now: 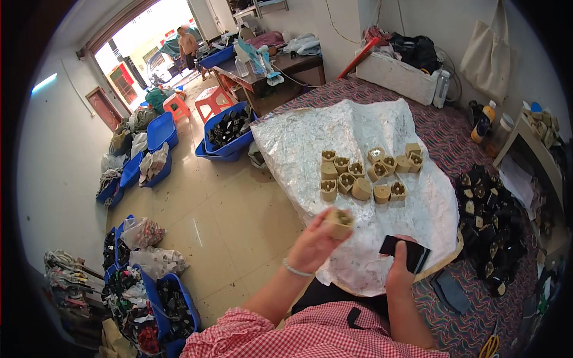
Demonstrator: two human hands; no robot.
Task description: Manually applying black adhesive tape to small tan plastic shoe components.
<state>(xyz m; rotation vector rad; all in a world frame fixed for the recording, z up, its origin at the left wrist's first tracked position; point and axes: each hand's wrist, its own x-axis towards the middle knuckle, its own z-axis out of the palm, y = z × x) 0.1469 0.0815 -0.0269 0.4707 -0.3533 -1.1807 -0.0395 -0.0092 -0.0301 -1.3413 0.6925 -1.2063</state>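
Observation:
My left hand [305, 250] is closed around a tan hollow block [339, 225], raised over the near left edge of a white crinkled sheet [298, 134]. Thumb and fingers of my right hand [399, 275] grip a flat black piece [416, 256] that looks like fabric or leather, low over the sheet's near side. Beyond both hands, several similar tan blocks [361, 188] stand in loose groups on the sheet. Some show hollow openings on top, others a smooth face. Part of the black piece is hidden by my right thumb and fingers.
A heap of black pieces [492, 232] lies right of the sheet on the patterned cloth [334, 95]. Dark grey flat pieces [450, 292] lie near my right arm. Filled blue tubs [230, 146] and red stools [212, 101] stand on the floor; a person [188, 48] is at the doorway.

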